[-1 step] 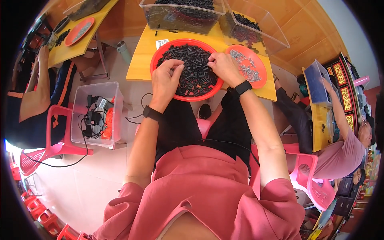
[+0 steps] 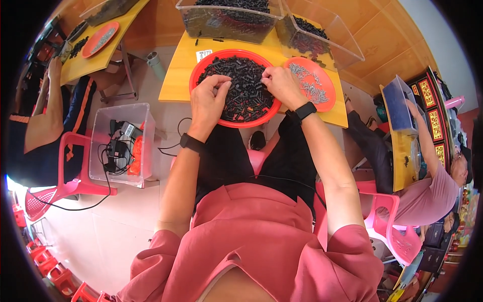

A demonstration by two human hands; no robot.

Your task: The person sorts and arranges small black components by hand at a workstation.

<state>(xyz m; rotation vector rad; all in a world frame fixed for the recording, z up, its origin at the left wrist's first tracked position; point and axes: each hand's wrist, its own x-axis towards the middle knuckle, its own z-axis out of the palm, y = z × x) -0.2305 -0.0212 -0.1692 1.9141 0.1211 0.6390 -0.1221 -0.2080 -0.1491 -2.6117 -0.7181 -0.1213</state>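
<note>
A round red basin (image 2: 236,124), heaped with small black tube-shaped plastic pieces (image 2: 244,108), sits at the near edge of a yellow table. Over its left side is my left hand (image 2: 208,102), thumb and fingertips pinched together. My right hand (image 2: 283,86) is closed in a similar pinch above the basin's right side. Whatever the fingertips hold is too small to make out. Beside my right hand lies an orange-red plate (image 2: 326,76) with silver screw-like metal pieces (image 2: 315,92) on it.
Two clear plastic bins, one large (image 2: 229,27) and one to its right (image 2: 347,45), hold more black pieces at the table's back. A bin with cables (image 2: 121,146) stands at left. Other people sit at tables left (image 2: 48,121) and right (image 2: 422,194).
</note>
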